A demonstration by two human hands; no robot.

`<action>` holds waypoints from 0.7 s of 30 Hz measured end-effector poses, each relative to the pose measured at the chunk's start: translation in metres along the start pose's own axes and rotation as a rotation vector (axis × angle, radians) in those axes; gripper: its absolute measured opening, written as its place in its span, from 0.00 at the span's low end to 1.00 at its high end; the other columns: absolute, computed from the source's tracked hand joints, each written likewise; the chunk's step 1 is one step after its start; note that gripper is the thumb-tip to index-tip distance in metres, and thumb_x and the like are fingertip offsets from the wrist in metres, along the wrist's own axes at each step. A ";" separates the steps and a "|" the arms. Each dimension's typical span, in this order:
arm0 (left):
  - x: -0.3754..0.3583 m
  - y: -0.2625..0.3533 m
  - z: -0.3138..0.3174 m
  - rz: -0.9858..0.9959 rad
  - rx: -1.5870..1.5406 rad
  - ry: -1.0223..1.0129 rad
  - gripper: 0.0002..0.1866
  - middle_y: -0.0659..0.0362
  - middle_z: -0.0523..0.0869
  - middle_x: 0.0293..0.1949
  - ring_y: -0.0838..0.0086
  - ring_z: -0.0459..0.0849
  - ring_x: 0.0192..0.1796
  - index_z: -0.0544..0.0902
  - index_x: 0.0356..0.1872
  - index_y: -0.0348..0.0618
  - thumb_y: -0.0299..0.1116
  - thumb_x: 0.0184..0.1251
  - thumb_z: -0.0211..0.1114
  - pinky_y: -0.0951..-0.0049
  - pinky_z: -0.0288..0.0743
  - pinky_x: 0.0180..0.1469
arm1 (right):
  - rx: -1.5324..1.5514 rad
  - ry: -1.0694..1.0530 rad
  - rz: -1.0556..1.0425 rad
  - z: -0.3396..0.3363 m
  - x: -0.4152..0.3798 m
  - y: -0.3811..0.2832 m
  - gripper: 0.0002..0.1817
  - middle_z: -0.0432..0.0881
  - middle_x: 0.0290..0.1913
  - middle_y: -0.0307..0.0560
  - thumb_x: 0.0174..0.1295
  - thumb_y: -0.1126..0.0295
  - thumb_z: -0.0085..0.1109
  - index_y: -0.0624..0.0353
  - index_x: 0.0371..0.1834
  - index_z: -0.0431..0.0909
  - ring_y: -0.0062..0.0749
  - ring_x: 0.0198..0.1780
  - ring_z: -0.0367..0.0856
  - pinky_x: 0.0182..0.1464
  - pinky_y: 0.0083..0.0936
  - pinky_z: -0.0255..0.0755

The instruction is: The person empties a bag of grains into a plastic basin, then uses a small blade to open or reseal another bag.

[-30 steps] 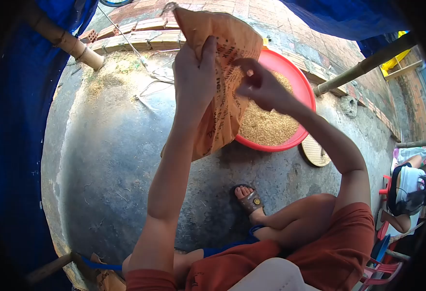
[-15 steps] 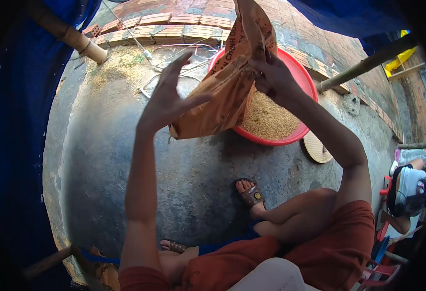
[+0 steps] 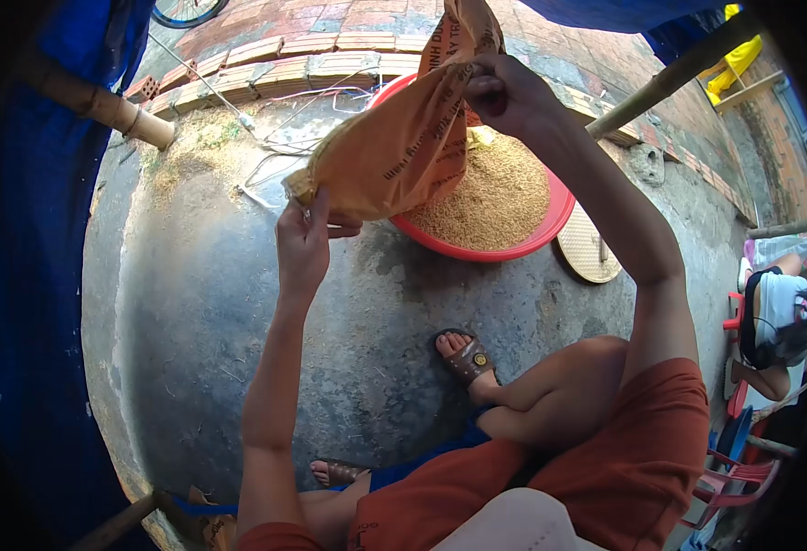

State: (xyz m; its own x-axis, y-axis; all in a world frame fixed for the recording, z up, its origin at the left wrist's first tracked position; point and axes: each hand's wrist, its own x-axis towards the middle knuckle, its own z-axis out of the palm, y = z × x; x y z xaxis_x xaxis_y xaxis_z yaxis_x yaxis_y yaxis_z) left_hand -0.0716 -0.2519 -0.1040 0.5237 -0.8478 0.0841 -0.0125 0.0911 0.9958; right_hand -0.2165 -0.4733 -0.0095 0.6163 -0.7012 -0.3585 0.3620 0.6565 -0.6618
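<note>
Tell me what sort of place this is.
Probably a sheltered household yard: blue tarp and bamboo poles frame a rough concrete floor, where a red basin heaped with grain stands near a row of bricks.

Place: a covered yard, apparently at a home
Tarps [image 3: 36,248]: blue sheets, left and far, with bamboo poles [image 3: 674,81]
Floor [image 3: 210,303]: worn concrete, straw-coloured litter [image 3: 183,151] at far left
Far edge: low row of bricks [image 3: 344,69], brick paving [image 3: 321,16] beyond, bicycle wheel [image 3: 188,24]
Tub [image 3: 564,204]: red, heaped with grain [image 3: 504,197]
Right: pinkish chair [image 3: 729,482], seated person [image 3: 778,312]
</note>
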 end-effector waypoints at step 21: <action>0.132 0.163 0.085 0.538 -0.065 -0.185 0.14 0.53 0.80 0.33 0.72 0.82 0.31 0.74 0.41 0.35 0.36 0.63 0.53 0.76 0.77 0.35 | -0.395 0.108 -0.579 0.007 -0.069 -0.129 0.13 0.64 0.15 0.36 0.61 0.62 0.48 0.63 0.38 0.67 0.16 0.11 0.57 0.12 0.12 0.55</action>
State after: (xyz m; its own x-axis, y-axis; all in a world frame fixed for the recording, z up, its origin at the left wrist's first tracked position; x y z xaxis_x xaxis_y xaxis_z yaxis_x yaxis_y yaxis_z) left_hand -0.0768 -0.3933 0.0723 0.3000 -0.7500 0.5895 -0.1809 0.5620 0.8071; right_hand -0.3008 -0.5073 0.1049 0.3213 -0.9441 0.0734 0.3168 0.0341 -0.9479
